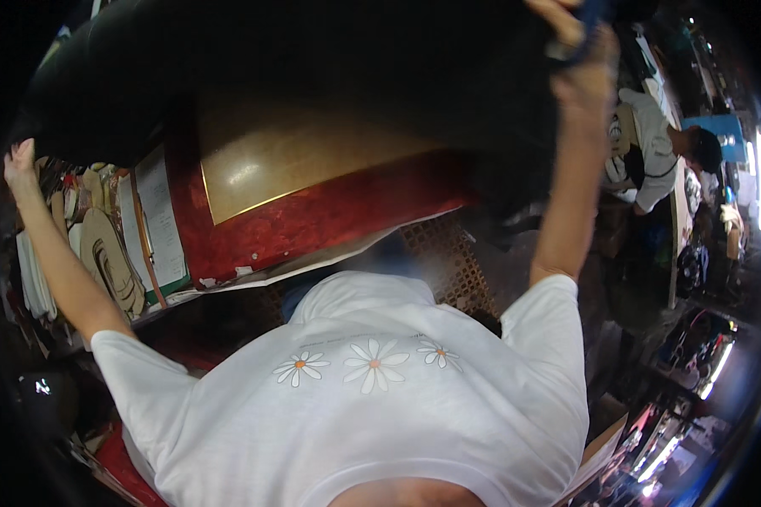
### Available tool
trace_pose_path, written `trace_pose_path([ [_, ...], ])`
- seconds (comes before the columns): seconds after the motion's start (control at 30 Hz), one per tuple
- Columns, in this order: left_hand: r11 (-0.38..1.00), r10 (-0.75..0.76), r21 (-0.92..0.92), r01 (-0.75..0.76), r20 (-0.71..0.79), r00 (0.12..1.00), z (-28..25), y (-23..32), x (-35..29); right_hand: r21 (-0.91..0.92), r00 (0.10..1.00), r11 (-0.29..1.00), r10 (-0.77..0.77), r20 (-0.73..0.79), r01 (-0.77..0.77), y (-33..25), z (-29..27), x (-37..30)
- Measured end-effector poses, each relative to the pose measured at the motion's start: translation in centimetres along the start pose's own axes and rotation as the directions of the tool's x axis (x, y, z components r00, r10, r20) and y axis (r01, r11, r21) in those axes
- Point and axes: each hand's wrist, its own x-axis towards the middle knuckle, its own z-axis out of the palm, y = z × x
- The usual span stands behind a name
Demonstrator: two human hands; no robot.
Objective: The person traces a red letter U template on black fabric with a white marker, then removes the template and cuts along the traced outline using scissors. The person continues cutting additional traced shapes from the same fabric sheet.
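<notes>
A large black sheet [110,93] spreads across the upper part of the view, raised over the table; its material is hard to make out. At its left edge, my left hand [20,162] is closed, fingers pinched on the sheet. My right hand [585,68] is lifted at the upper right, blurred by motion, with its fingers curled around a dark blue thing [594,21] that looks like a looped handle. Whether that hand also touches the sheet cannot be told. Below the sheet lies a shiny tan board [254,173] on the red tabletop [313,224].
Left of the red surface are a clipboard with paper [156,211], beige cut-out patterns [110,262] and stacked materials. At the right, another person [655,148] in a white shirt works at a bench. A brown lattice [457,262] shows below the table edge.
</notes>
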Motion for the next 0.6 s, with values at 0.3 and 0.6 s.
trace_pose_path([
  [0.3, 0.834, -0.551, 0.126, 0.537, 0.179, 0.815, 5.8, -21.2, -25.5, 0.293, 0.689, 0.624, 0.639, 0.343, -0.724, 6.3, 10.9, -13.5],
  [0.6, 0.878, -0.473, 0.412, 0.245, 0.663, 0.580, 12.6, -17.8, -53.6, 0.309, 0.684, 0.849, 0.528, -0.503, -0.428, 5.5, -6.1, -23.6],
])
